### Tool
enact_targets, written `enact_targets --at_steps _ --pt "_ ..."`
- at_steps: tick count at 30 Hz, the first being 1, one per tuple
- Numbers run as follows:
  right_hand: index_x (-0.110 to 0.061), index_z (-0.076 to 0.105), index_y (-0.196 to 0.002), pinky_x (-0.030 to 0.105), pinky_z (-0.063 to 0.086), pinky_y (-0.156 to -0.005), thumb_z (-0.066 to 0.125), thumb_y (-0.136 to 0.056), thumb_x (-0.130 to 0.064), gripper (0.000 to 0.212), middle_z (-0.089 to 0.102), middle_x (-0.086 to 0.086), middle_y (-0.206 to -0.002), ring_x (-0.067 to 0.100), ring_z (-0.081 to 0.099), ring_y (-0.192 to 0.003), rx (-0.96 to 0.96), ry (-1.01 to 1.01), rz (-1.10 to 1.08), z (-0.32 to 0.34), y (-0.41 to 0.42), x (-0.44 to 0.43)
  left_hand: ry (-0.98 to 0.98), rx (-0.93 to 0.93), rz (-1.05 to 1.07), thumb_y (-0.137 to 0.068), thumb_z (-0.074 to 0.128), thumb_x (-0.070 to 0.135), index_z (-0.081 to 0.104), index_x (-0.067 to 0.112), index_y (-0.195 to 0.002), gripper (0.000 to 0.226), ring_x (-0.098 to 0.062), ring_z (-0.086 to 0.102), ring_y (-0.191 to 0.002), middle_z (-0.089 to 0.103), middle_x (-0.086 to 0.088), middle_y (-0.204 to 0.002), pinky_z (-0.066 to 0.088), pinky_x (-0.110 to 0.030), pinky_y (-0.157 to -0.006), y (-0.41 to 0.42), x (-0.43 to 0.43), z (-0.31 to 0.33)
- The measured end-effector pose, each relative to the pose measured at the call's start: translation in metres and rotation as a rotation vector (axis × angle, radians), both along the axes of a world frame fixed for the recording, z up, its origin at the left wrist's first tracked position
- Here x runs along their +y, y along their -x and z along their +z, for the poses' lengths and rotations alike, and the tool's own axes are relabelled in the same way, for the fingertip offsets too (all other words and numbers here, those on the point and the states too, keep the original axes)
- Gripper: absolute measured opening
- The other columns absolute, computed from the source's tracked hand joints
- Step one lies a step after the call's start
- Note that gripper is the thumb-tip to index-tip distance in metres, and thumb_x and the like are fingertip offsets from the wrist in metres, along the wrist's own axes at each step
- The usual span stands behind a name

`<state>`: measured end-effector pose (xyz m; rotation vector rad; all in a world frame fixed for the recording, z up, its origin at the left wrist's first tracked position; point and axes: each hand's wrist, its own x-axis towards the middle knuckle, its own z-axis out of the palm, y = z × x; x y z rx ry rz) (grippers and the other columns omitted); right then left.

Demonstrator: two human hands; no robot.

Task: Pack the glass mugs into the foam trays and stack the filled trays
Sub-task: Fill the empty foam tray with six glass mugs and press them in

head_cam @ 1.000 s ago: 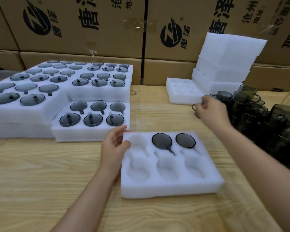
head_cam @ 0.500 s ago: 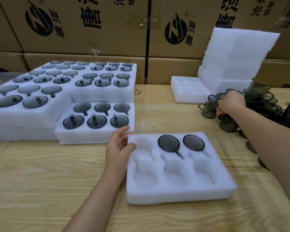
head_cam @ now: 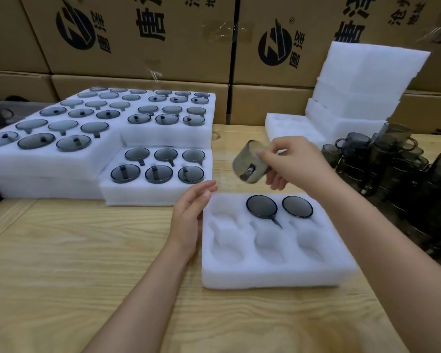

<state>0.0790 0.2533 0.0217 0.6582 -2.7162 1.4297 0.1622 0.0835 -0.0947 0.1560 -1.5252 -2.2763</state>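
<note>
Above the far edge of the foam tray (head_cam: 278,275), the right hand (head_cam: 294,163) pinches a glass mug (head_cam: 250,161) between fingers and thumb, clear of the foam. The left hand (head_cam: 189,215) lies open, fingers straight, just beside the tray's left wall. This looks like the filling step: two seated mugs (head_cam: 262,206) occupy the back row's middle and right pockets, and four pockets are bare. The held mug is tipped over, its long axis roughly level, one round end facing left; mouth or base, I cannot tell. Next it likely needs turning end-down over the back-left pocket, with the handle lined up with the slot. Loose mugs (head_cam: 392,159) crowd the desk (head_cam: 87,250) at right.
</note>
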Motion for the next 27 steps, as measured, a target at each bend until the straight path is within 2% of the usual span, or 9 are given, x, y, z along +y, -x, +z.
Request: enact_targets --at_steps 2,5,8,11,14,16,18,22,27 --pt "-0.011 0.055 -0.067 0.019 0.044 -0.040 0.058 -0.086 -0.024 0.023 0.064 0.007 -0.050 0.016 0.059 -0.040 0.000 -0.100 0.089 0.003 -0.013 -0.012 0.042 0.063 -0.021 -0.082 0.060 0.025 0.069 0.021 -0.110 0.030 -0.024 0.060 -0.116 0.069 -0.001 -0.116 0.047 -0.040 -0.098 -0.001 0.002 0.000" --pt "-0.011 0.053 -0.069 0.019 0.047 -0.043 0.058 -0.085 -0.023 0.021 0.066 0.008 -0.054 0.012 0.056 -0.040 0.044 -0.230 0.148 0.003 -0.021 -0.023 0.165 0.155 -0.044 -0.085 0.058 0.025 0.067 0.031 -0.114 0.031 -0.010 0.060 -0.116 0.069 0.007 -0.117 0.047 -0.025 -0.097 -0.003 0.004 0.001" --pt "-0.016 0.048 -0.073 0.015 0.043 -0.042 0.058 -0.086 -0.025 0.018 0.066 0.006 -0.059 0.002 0.052 -0.037 0.109 -0.277 0.139 0.000 -0.019 -0.026 0.169 0.141 0.030 -0.082 0.068 0.030 0.070 0.027 -0.108 0.027 -0.016 0.059 -0.118 0.067 -0.002 -0.122 0.046 -0.032 -0.100 -0.003 0.002 0.002" --pt "-0.022 0.042 -0.090 0.021 0.047 -0.049 0.061 -0.086 -0.028 0.020 0.066 0.003 -0.065 0.005 0.054 -0.041 0.107 -0.261 0.126 -0.003 -0.013 -0.024 0.151 0.157 0.097 -0.077 0.068 0.019 0.073 0.018 -0.089 0.013 -0.014 0.066 -0.104 0.073 0.001 -0.105 0.050 -0.030 -0.091 -0.002 0.001 0.002" --pt "-0.023 0.054 -0.104 0.024 0.047 -0.058 0.058 -0.090 -0.025 0.015 0.062 -0.003 -0.062 0.004 0.055 -0.048 0.145 -0.370 0.205 -0.009 -0.011 -0.027 0.182 0.164 0.118 -0.075 0.073 0.009 0.067 0.013 -0.090 0.016 -0.009 0.068 -0.091 0.074 0.005 -0.090 0.051 -0.022 -0.081 -0.002 0.000 0.001" --pt "-0.020 0.065 -0.098 0.023 0.040 -0.057 0.057 -0.092 -0.021 0.011 0.054 -0.014 -0.059 0.005 0.053 -0.056 0.191 -0.402 0.234 -0.014 -0.010 -0.032 0.194 0.160 0.116 -0.074 0.074 0.008 0.066 0.016 -0.099 0.028 -0.011 0.066 -0.093 0.072 0.002 -0.092 0.052 -0.025 -0.085 -0.001 -0.002 0.000" --pt "-0.017 0.068 -0.094 0.024 0.037 -0.058 0.057 -0.091 -0.019 0.012 0.048 -0.019 -0.058 0.004 0.050 -0.059 0.204 -0.404 0.225 -0.018 -0.008 -0.036 0.196 0.155 0.089 -0.076 0.064 0.013 0.067 0.018 -0.102 0.027 -0.015 0.063 -0.096 0.071 -0.001 -0.095 0.049 -0.030 -0.091 -0.001 -0.002 0.001" --pt "-0.019 0.069 -0.093 0.025 0.035 -0.062 0.055 -0.090 -0.019 0.014 0.049 -0.011 -0.062 0.018 0.053 -0.071 0.230 -0.483 0.194 -0.028 -0.007 -0.040 0.157 0.131 0.047 -0.074 0.059 0.011 0.069 0.016 -0.095 0.024 -0.012 0.062 -0.092 0.072 0.007 -0.089 0.047 -0.029 -0.089 0.000 -0.002 0.002" --pt "-0.020 0.069 -0.089 0.029 0.043 -0.064 0.051 -0.086 -0.013 0.020 0.061 0.002 -0.080 0.023 0.056 -0.080 0.235 -0.555 0.171 -0.031 -0.011 -0.045 0.067 0.075 0.023 -0.080 0.058 0.018 0.066 0.010 -0.090 0.015 -0.027 0.057 -0.096 0.064 -0.014 -0.097 0.042 -0.052 -0.095 0.001 -0.001 -0.001"
